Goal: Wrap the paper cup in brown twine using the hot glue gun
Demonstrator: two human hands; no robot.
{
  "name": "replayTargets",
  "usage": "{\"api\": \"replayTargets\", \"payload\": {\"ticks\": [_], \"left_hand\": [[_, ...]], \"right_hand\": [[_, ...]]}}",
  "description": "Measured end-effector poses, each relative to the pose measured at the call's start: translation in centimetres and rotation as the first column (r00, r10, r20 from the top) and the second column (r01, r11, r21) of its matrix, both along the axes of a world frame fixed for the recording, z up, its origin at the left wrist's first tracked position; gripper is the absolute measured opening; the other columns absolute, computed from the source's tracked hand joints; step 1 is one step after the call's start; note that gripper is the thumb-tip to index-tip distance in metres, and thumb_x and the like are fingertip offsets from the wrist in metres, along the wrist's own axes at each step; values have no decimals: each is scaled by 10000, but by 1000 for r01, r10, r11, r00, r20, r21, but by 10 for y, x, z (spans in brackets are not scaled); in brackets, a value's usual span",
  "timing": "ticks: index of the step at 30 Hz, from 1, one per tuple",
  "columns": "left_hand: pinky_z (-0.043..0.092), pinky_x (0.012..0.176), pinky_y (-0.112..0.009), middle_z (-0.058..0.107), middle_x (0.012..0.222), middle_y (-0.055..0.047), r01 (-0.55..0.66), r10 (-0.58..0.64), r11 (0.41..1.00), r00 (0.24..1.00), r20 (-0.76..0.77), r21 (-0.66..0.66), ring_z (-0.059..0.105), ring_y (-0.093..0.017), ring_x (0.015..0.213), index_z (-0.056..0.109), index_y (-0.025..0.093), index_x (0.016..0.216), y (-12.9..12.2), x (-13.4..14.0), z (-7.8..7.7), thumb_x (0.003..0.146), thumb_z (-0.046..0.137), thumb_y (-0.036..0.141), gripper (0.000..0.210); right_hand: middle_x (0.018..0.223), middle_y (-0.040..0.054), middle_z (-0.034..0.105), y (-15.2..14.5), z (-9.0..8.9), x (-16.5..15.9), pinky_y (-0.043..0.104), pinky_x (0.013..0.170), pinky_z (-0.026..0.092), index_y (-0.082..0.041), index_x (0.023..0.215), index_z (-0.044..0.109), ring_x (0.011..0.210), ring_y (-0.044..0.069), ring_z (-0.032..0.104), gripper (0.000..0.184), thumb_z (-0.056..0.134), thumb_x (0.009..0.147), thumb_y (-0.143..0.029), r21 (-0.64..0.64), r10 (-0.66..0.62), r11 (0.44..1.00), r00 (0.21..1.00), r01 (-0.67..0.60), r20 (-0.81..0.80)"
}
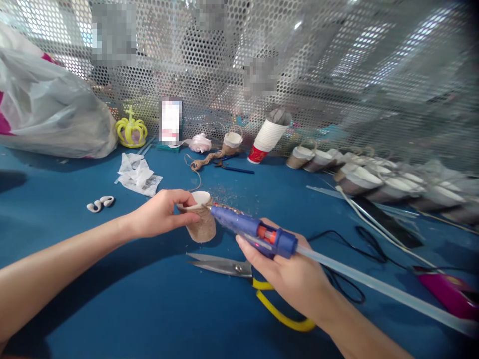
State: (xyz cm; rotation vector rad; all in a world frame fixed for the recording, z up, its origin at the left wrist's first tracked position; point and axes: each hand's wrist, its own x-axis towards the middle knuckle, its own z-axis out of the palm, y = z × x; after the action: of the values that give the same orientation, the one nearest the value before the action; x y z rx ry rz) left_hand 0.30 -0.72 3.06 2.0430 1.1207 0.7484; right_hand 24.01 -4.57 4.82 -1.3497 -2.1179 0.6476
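Note:
My left hand (166,214) pinches the rim of a small paper cup (202,227) wrapped in brown twine, fingers inside and thumb outside. The cup stands slightly tilted over the blue table. My right hand (288,269) is closed around a blue hot glue gun (243,222), whose nozzle meets the cup's wrapped side just below the rim. A long translucent glue stick (366,276) sticks out of the gun's back end. Under the right hand lie scissors (228,267) with yellow handles, partly hidden. Loose twine (202,163) trails behind the cup.
At the right stand several twine-wrapped cups (359,179), near a black cable (348,239) and a magenta item (445,294). Behind are stacked paper cups (269,132), pliers (235,169), a phone (171,122) and a yellow crown (130,132). A plastic bag (56,104) fills the back left.

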Motion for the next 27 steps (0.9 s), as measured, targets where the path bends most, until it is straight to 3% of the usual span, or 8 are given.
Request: {"api": "replayTargets", "payload": {"ticks": [6,17,22,27], "left_hand": [[437,665,-230,604,736,-15,15,-15,1000,1000,-9,4,537,-126,694,584,118,766,0,-1,1,778,548,301,188],[493,729,-245,675,893,-64,75,-73,995,996,41,-64,601,-153,781,567,89,1108,-2,-1,6,780,554,251,366],[498,801,-281,676,1008,-94,83,-79,993,995,56,-79,615,-187,901,508,87,1204,0,-3,2,772,569,247,464],[500,804,-277,674,1019,-101,96,-92,992,995,49,-76,620,-183,894,482,81,1238,2,-5,2,776,574,261,505]], "right_hand": [[513,-16,567,-2,2,-2,256,449,446,-243,748,594,448,152,540,105,527,797,-307,52,-3,999,1000,3,2],[505,-17,588,1,3,-6,256,460,458,-227,707,611,450,153,565,147,518,790,-305,169,-51,985,997,40,64],[487,-25,579,-2,4,-6,236,431,449,-227,700,601,411,133,534,160,503,796,-309,139,-25,990,999,19,42],[511,-18,592,3,7,-8,239,499,488,-221,661,575,445,137,558,132,507,761,-274,94,-46,994,999,48,-27]]}}
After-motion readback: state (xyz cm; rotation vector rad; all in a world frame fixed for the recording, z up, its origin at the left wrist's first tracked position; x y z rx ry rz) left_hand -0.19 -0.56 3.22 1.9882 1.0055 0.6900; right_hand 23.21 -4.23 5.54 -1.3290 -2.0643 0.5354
